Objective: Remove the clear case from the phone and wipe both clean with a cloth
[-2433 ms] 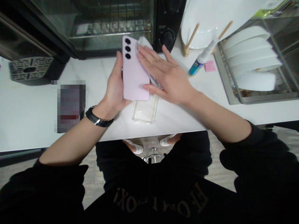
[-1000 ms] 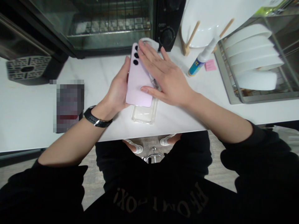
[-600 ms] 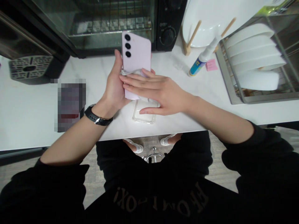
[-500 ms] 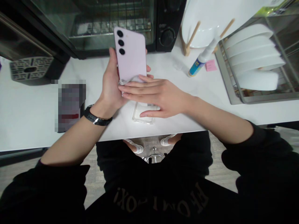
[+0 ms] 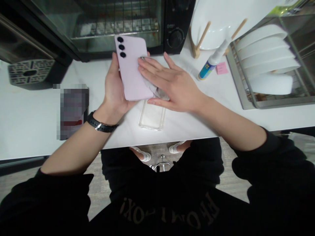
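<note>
My left hand point(image 5: 114, 87) holds a pale lilac smartphone point(image 5: 130, 77) from beneath, thumb along its left side. Its back faces up, with three black camera lenses at the top left corner. My right hand point(image 5: 176, 87) lies with outstretched fingers over the phone's right side and presses a thin greyish cloth point(image 5: 161, 94) against the back. Much of the cloth is hidden under the palm and fingers. Below the phone, a clear phone case point(image 5: 152, 116) rests on the white counter point(image 5: 128, 132).
A black toaster oven point(image 5: 176, 36) stands behind the phone. Right of it are a spray bottle point(image 5: 208, 67), a pink sticky note point(image 5: 222, 68), a large white plate point(image 5: 214, 23) and a rack point(image 5: 242, 91) of white dishes point(image 5: 265, 59). A pixelated dark flat object point(image 5: 73, 111) lies left.
My right hand with the cloth has moved from the phone's lower end up and right along its back. The phone has shifted slightly left and down; more of the clear case shows.
</note>
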A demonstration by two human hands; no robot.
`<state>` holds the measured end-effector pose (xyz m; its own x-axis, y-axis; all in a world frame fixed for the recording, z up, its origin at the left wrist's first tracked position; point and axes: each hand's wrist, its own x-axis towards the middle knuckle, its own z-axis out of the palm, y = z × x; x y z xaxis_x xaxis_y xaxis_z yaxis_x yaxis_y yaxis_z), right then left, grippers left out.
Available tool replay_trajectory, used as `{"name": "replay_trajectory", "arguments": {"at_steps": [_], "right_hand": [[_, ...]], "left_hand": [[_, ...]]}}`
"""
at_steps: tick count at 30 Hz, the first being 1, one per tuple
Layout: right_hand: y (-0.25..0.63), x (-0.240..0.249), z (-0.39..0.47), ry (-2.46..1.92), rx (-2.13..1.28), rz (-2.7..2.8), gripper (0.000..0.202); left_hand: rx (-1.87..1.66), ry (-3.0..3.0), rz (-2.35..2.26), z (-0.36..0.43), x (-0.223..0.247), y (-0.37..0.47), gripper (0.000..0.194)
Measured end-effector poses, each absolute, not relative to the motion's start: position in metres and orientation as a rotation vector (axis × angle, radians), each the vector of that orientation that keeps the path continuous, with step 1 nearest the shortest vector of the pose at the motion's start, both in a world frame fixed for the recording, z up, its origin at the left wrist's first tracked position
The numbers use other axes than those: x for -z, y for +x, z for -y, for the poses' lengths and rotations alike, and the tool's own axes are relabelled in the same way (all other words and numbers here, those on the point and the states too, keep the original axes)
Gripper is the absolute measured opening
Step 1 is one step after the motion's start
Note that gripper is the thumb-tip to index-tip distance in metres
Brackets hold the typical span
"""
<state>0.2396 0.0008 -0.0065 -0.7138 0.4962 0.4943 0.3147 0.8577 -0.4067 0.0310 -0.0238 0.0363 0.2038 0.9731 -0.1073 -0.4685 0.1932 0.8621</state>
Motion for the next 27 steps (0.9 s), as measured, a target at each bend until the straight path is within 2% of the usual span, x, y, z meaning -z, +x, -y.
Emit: {"name": "replay_trajectory", "arguments": {"at_steps": [6, 14, 22, 27], "right_hand": [[0.240, 0.027, -0.016, -0.655, -0.357, 2.326, 0.113], [0.238, 0.004, 0.003, -0.697, -0.390, 2.405, 0.113], [0.227, -0.001, 0.024, -0.456, -0.387, 2.565, 0.098], [0.224, -0.007, 0.031, -0.349, -0.372, 2.624, 0.081]], "left_hand": [[-1.047, 0.905, -0.845, 0.027, -0.032, 0.036, 0.064], [-1.002, 0.890, -0.864, 0.033, -0.035, 0.042, 0.055], [-0.936, 0.848, -0.771, 0.031, -0.033, 0.034, 0.062], [-1.008, 0.900, -0.831, 0.028, -0.028, 0.029, 0.062]]}}
